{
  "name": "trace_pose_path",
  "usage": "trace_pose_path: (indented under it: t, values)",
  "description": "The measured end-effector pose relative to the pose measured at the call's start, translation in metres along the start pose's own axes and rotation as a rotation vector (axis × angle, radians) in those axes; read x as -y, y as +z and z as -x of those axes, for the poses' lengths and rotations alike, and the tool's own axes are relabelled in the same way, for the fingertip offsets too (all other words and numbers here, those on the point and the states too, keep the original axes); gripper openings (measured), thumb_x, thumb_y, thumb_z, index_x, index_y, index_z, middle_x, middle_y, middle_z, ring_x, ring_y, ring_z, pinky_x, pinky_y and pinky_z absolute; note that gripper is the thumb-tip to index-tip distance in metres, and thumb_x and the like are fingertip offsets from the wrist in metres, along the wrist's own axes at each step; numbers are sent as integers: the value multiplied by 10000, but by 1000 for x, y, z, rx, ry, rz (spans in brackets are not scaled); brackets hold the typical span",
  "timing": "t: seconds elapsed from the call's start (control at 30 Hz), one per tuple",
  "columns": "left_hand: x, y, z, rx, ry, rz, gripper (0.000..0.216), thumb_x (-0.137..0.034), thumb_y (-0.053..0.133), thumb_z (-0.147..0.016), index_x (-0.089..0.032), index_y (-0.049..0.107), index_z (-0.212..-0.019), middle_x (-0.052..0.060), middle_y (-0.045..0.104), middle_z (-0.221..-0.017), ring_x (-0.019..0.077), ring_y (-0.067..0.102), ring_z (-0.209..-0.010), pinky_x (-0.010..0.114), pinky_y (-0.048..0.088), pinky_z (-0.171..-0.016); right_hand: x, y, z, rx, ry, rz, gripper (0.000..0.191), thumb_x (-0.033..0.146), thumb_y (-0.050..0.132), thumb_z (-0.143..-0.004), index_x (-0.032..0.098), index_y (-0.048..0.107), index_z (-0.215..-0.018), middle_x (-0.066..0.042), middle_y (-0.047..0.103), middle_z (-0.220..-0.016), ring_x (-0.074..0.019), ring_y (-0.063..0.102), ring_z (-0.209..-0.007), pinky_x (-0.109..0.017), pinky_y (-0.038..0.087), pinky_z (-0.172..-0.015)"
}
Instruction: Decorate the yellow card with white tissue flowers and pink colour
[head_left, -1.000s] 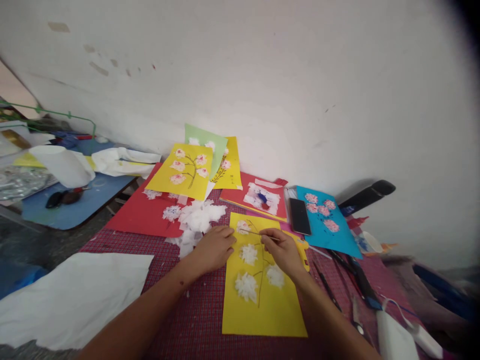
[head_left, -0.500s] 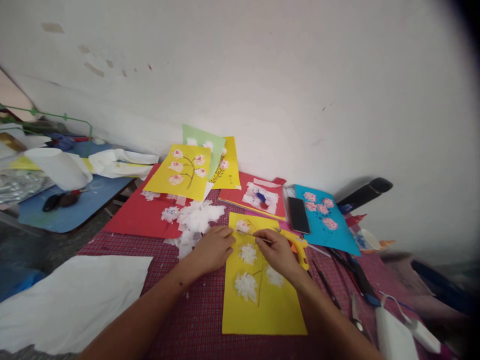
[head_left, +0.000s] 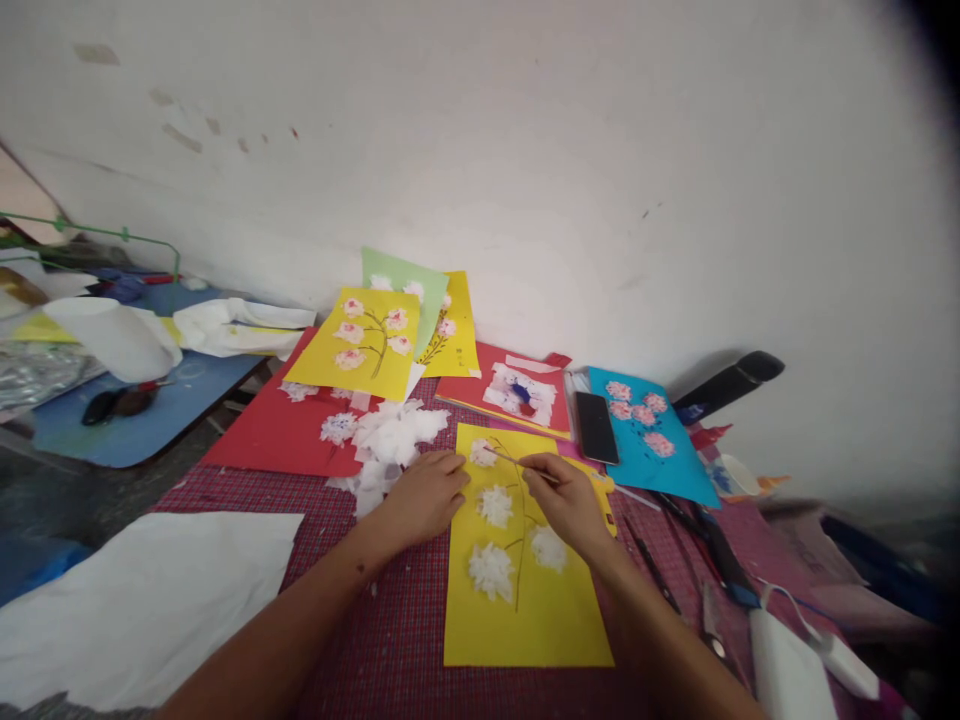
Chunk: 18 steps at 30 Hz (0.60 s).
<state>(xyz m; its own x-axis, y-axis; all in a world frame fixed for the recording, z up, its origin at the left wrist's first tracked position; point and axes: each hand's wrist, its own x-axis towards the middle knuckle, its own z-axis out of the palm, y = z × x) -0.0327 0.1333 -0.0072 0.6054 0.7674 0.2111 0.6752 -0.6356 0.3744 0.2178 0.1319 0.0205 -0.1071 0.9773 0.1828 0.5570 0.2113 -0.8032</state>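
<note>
A yellow sheet [head_left: 540, 610] lies in front of me on the red checked cloth, with a drawn branch and several white tissue flowers [head_left: 491, 570] glued on. My left hand [head_left: 424, 495] rests at the sheet's upper left edge, fingers curled, pressing it down. My right hand [head_left: 566, 500] pinches a thin brush [head_left: 514, 460] whose tip touches the topmost flower [head_left: 482, 452], which shows some pink.
A heap of white tissue pieces [head_left: 394, 435] lies left of the sheet. Finished flower sheets [head_left: 360, 345] and a blue one [head_left: 649, 430] lean toward the wall, beside a black phone [head_left: 596, 427]. White paper [head_left: 142, 600] lies left; scissors and a white device [head_left: 787, 670] right.
My right hand shifted slightly left and back while working the brush tip at the top flower. My left hand stayed put.
</note>
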Motion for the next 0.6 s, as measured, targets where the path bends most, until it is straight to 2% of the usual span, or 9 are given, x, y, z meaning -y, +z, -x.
trace_pose_path:
  t: [0.23,0.43,0.6]
  values:
    - [-1,-1,0,11,-8,-4,180,-184,529,-943,-202,676,-1046,90,639,-1211,265,573,-1174,434,440,-1056,3,0,0,64,-91,102,178,284,568,-904,254,744,-915,-39,754,-899,-214,709,-827,-320,550,-749]
    - [2,2,0,13,-6,-11,178,-205,532,-954,-195,676,-1057,99,640,-1208,267,571,-1173,441,429,-1067,3,-11,5,35,-59,70,156,305,590,-894,238,731,-909,-40,736,-869,-210,692,-777,-314,538,-717]
    - [1,1,1,8,-10,13,185,-193,535,-943,-210,674,-1064,85,643,-1189,261,571,-1162,427,433,-1055,1,-12,5,40,-56,56,175,313,581,-879,231,736,-884,-44,739,-846,-210,698,-771,-313,540,-708]
